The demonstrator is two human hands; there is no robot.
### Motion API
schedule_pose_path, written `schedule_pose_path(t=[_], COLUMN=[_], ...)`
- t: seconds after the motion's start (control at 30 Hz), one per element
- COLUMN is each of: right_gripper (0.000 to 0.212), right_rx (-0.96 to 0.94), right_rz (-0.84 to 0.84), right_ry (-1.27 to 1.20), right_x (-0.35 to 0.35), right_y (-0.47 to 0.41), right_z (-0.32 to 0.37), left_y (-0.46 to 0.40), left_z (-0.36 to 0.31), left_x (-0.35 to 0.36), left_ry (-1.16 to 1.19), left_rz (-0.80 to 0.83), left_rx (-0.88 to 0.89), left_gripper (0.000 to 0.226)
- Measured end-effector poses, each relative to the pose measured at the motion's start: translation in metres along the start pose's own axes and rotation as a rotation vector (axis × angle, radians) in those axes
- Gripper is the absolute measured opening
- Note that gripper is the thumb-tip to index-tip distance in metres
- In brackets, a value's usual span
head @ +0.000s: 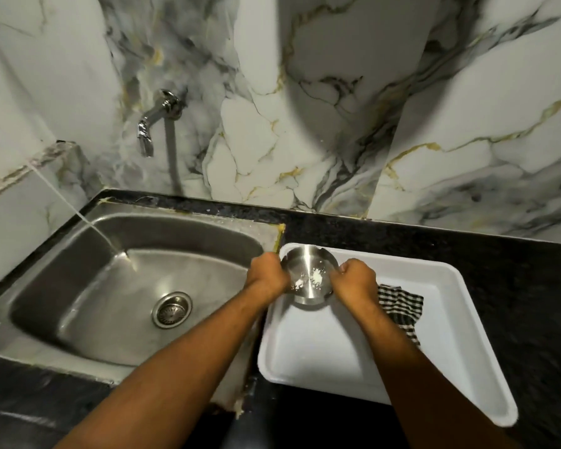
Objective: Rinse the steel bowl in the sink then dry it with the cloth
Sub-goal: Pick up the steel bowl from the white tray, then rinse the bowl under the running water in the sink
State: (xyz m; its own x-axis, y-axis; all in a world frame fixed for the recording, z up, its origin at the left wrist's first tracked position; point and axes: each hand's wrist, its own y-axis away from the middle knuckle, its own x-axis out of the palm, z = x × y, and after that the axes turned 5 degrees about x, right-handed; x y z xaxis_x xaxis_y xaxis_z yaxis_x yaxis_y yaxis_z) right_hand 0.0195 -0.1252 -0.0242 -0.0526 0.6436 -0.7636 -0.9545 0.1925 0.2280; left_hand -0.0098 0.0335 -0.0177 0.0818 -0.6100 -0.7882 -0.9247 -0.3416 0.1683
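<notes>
Two hands meet above a dark tabletop point(434, 254) beside the sink point(78, 270), over the white tray point(450, 319) holding a checked cloth point(402, 306), left grip point(266, 275) and right grip point(353, 280) closed on the steel bowl point(308, 273) rim.

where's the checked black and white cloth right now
The checked black and white cloth lies in the white plastic tray right of the sink, just behind the right hand.
</notes>
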Motion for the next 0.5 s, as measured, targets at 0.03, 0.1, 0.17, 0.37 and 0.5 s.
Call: schedule_pose_path(t=[0.03,0.1,0.17,0.37,0.5], right_gripper=[0.017,0.012,0.010,0.012,0.004], right_rx=[-0.034,-0.068,-0.035,0.071,0.212], right_rz=[-0.011,0.024,0.139,0.224,0.211], right_ry=[-0.055,-0.233,-0.461,-0.673,-0.668], right_x=[-0.001,0.010,0.032,0.126,0.190], right_y=[0.004,0.013,0.022,0.043,0.057], right_z=[0.015,0.049,0.083,0.177,0.213], left_y=[-0.004,-0.012,-0.025,-0.067,-0.101], left_z=[0.006,0.022,0.046,0.137,0.182], left_x=[-0.016,-0.054,-0.091,-0.185,-0.231], left_ry=[0.094,0.242,0.273,0.053,-0.189], left_rz=[-0.017,-0.050,-0.091,-0.061,-0.255], left_rx=[0.000,0.003,0.021,0.132,0.321], left_gripper=[0.013,0.007,0.008,0.014,0.033])
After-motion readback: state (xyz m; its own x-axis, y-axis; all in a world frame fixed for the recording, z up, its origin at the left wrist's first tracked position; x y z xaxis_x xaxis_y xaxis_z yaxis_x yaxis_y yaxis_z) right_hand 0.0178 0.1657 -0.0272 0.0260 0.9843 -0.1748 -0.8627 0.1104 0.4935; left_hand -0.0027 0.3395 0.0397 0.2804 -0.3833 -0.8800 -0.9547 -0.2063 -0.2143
